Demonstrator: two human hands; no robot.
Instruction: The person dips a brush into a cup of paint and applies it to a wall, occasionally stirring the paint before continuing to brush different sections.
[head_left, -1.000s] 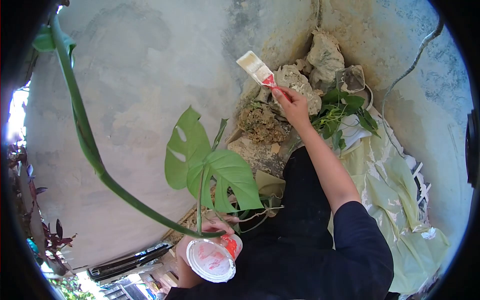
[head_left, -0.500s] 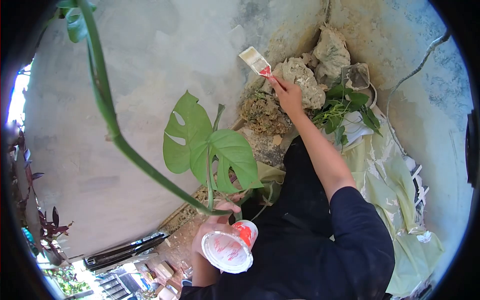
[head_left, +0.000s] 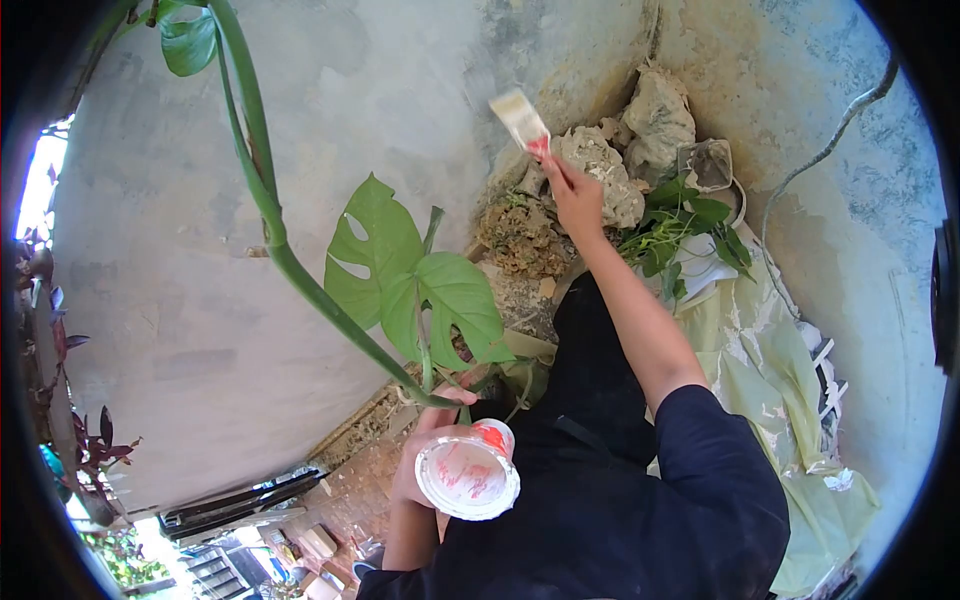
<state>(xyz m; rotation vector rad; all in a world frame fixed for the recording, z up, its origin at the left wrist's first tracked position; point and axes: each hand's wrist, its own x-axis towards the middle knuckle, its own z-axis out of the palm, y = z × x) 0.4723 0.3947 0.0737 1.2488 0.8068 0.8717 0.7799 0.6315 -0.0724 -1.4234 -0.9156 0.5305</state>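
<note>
- Right hand (head_left: 578, 200): fingers closed around the handle of a brush (head_left: 527, 127), no gap seen; arm stretched forward.
- Brush: red at the handle, pale at the head, slightly blurred; held in front of the wall (head_left: 200, 250), up and left of the right hand. Whether the bristles (head_left: 511, 105) touch the wall: cannot tell.
- Left hand (head_left: 425, 430): fingers curled about a cup (head_left: 496, 435), partly hidden by it; exact spread of the fingers cannot be told.
- Cup: white with red patches, tilted, wide mouth toward the camera, in front of the dark shirt (head_left: 600, 520). Red streaks on the pale inside; amount of contents not clear.
- Stem (head_left: 330, 305): thick, green, its lower end at the left hand; gripped or merely crossing, cannot tell. Split leaves (head_left: 455, 300) just above.
- Rocks (head_left: 597, 175): beside the right hand, near the wall corner.
- Sheet (head_left: 745, 380): pale, creased, right of the right arm.
- Step in hand, as judged: brushwork at the wall, cup kept ready.
- Next move, as judged: calls for a firm handle grip, bristles laid flat, the cup held steady and clear of the stem.
</note>
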